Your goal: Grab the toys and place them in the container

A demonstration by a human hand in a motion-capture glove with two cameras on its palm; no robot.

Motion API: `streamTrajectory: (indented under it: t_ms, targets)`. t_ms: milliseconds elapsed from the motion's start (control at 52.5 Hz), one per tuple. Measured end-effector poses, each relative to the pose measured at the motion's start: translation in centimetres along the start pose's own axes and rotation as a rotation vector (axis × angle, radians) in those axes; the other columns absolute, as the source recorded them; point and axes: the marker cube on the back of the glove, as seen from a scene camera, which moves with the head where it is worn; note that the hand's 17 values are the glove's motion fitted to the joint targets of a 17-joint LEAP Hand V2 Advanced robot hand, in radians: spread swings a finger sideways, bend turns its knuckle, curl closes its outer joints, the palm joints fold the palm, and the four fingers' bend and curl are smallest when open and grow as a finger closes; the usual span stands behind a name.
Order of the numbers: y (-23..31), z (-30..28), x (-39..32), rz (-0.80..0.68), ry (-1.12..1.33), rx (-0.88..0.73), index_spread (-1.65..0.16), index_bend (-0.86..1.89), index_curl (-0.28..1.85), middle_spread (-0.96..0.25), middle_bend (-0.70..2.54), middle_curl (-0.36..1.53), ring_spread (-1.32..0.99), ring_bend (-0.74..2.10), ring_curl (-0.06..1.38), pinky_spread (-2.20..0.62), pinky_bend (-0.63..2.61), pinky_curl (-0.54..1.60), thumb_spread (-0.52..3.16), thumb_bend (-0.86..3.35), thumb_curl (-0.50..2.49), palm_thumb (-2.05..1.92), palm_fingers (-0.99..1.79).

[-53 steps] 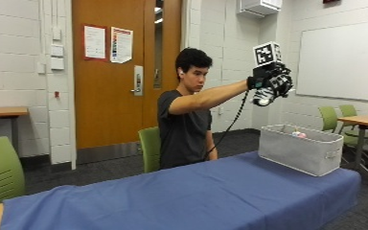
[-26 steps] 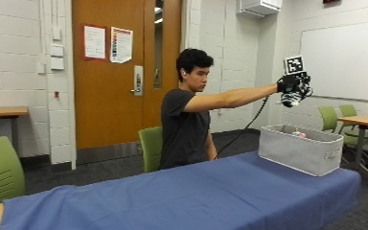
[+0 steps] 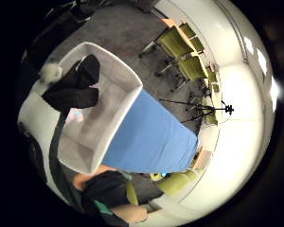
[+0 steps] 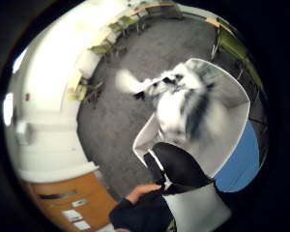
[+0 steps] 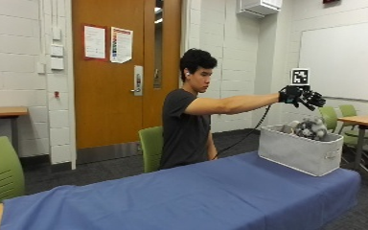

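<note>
Hand: gloved right hand [image 5: 302,97] is held out above the container [image 5: 295,152], fingers spread, nothing gripped.
Toy: grey-and-white plush toy [image 5: 308,128] is seen at the container's rim, below the hand.
Container: set on the blue-covered surface [image 5: 190,194], near its end.

A fluffy grey-and-white plush toy [image 5: 308,128] sits at the top of the grey fabric container [image 5: 295,153], which stands on the blue-covered worktop's [image 5: 190,196] end.

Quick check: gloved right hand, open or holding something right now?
Black-gloved right hand: open, fingers spread, holding nothing, above the grey fabric container. A grey-and-white plush toy sits at the container's rim, apart from the hand.
</note>
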Motion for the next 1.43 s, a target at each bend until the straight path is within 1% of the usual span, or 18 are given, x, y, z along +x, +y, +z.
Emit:
streamTrajectory:
  t_ms: [38, 57, 133, 190, 266, 343, 419, 438, 495, 552, 590, 628, 685, 780, 818, 1066, 1199, 1427]
  targets:
    - [0.7, -0.3, -0.4, -0.063, -0.012, 0.005, -0.38, -0.09, 0.81, -0.1, 0.37, 0.6, -0.16, 0.89, 0.38, -0.19, 1.45, 0.5, 1.04, -0.05, 0.91, 0.06, -0.19]
    - [0.9, -0.4, -1.4, -0.063, -0.019, 0.009, -0.38, -0.09, 0.77, -0.08, 0.37, 0.6, -0.14, 0.88, 0.37, -0.17, 1.45, 0.5, 1.05, -0.06, 0.89, 0.04, -0.19]
    - [1.4, -0.6, -5.6, 0.068, 0.069, 0.033, -0.36, -0.05, 0.66, -0.04, 0.37, 0.58, -0.1, 0.88, 0.36, -0.14, 1.46, 0.49, 1.08, -0.05, 0.8, 0.0, -0.18]
    - [2.3, -0.6, -3.9, 0.069, 0.14, 0.053, -0.35, -0.01, 0.59, -0.02, 0.37, 0.57, -0.08, 0.88, 0.36, -0.12, 1.45, 0.48, 1.09, -0.04, 0.75, -0.01, -0.16]
    - [3.9, -1.1, -2.3, 0.058, 0.046, 0.071, -0.34, 0.04, 0.53, -0.01, 0.37, 0.56, -0.07, 0.87, 0.35, -0.1, 1.42, 0.46, 1.11, -0.06, 0.67, -0.05, -0.14]
    - [5.9, -1.4, -0.8, -0.006, 0.018, 0.088, -0.34, 0.08, 0.48, -0.02, 0.38, 0.55, -0.06, 0.85, 0.34, -0.1, 1.36, 0.43, 1.11, -0.07, 0.6, -0.07, -0.12]
    - [8.5, -2.0, 0.1, -0.128, -0.094, 0.095, -0.33, 0.1, 0.45, -0.03, 0.39, 0.54, -0.07, 0.81, 0.33, -0.09, 1.29, 0.4, 1.12, -0.07, 0.54, -0.08, -0.12]
    - [9.0, -2.0, 0.8, -0.117, -0.088, 0.101, -0.34, 0.1, 0.44, -0.04, 0.39, 0.54, -0.07, 0.8, 0.32, -0.09, 1.27, 0.4, 1.11, -0.08, 0.53, -0.09, -0.12]
    - [10.4, -1.5, 4.1, 0.018, 0.044, 0.122, -0.33, 0.13, 0.43, -0.05, 0.39, 0.54, -0.09, 0.75, 0.31, -0.09, 1.23, 0.38, 1.11, -0.08, 0.49, -0.09, -0.12]
    - [11.8, -1.3, 6.7, 0.083, 0.097, 0.136, -0.33, 0.14, 0.42, -0.06, 0.37, 0.53, -0.1, 0.72, 0.3, -0.09, 1.19, 0.36, 1.11, -0.08, 0.45, -0.09, -0.1]
    - [13.0, -1.0, 8.4, 0.098, 0.112, 0.14, -0.33, 0.14, 0.41, -0.06, 0.37, 0.52, -0.1, 0.7, 0.29, -0.09, 1.17, 0.36, 1.11, -0.08, 0.43, -0.1, -0.09]
    - [14.5, -0.9, 9.7, 0.072, 0.1, 0.14, -0.33, 0.14, 0.4, -0.07, 0.36, 0.51, -0.11, 0.68, 0.29, -0.09, 1.15, 0.35, 1.11, -0.08, 0.41, -0.1, -0.09]
    - [16.0, -0.6, 11.5, 0.105, 0.092, 0.139, -0.32, 0.16, 0.4, -0.07, 0.35, 0.51, -0.12, 0.66, 0.28, -0.1, 1.11, 0.34, 1.11, -0.08, 0.38, -0.1, -0.07]
    - [18.3, 0.6, 16.0, 0.326, 0.141, 0.135, -0.31, 0.17, 0.4, -0.07, 0.33, 0.49, -0.14, 0.61, 0.27, -0.1, 1.06, 0.32, 1.14, -0.07, 0.34, -0.09, -0.06]
    - [19.5, 1.1, 17.4, 0.366, 0.138, 0.133, -0.31, 0.17, 0.4, -0.08, 0.33, 0.49, -0.14, 0.6, 0.26, -0.1, 1.03, 0.31, 1.16, -0.06, 0.32, -0.07, -0.06]
    - [25.9, 4.0, 22.2, 0.466, 0.11, 0.117, -0.28, 0.17, 0.4, -0.08, 0.3, 0.47, -0.17, 0.53, 0.25, -0.1, 0.93, 0.29, 1.24, -0.04, 0.27, -0.06, -0.02]
    - [27.3, 5.0, 23.3, 0.485, 0.097, 0.113, -0.27, 0.18, 0.41, -0.08, 0.29, 0.46, -0.18, 0.51, 0.25, -0.1, 0.9, 0.29, 1.26, -0.04, 0.24, -0.05, 0.0]
    - [27.8, 5.9, 23.2, 0.485, 0.069, 0.113, -0.27, 0.17, 0.41, -0.08, 0.28, 0.46, -0.2, 0.49, 0.25, -0.1, 0.85, 0.29, 1.28, -0.04, 0.22, -0.05, 0.01]
